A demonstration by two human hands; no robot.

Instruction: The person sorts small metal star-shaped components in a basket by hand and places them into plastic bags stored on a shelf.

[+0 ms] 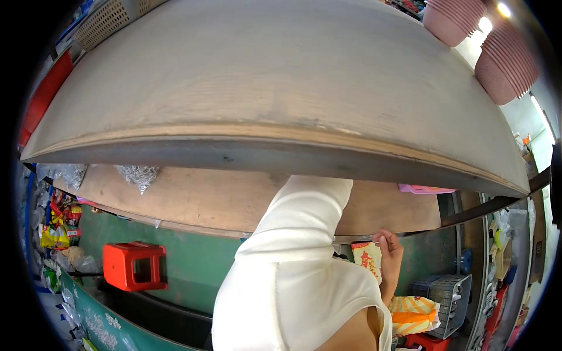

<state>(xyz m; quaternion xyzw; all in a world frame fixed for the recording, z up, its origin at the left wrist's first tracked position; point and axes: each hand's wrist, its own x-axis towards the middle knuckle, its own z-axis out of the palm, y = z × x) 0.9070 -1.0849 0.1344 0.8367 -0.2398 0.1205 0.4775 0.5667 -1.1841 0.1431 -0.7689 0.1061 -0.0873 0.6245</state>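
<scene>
White clothing [293, 263] of my own fills the lower middle and runs up beneath the edge of a grey worktop [263, 76]. My left hand does not show anywhere. To the right of the clothing, my right hand [391, 254] is raised with its fingers curled in. Whatever they may hold is too small to make out. Directly beside its fingertips is a cream package [367, 257] with red print; whether the hand touches it is unclear. Below the wrist sits an orange and white striped bag [414, 314].
Under the worktop runs a brown lower shelf [199, 199] with a clear bag of small metallic pieces [139, 175]. A red stool [134, 266] stands on the green floor at left. A grey wire crate [451, 304] is at right. Stacked pink baskets [506, 64] stand upper right.
</scene>
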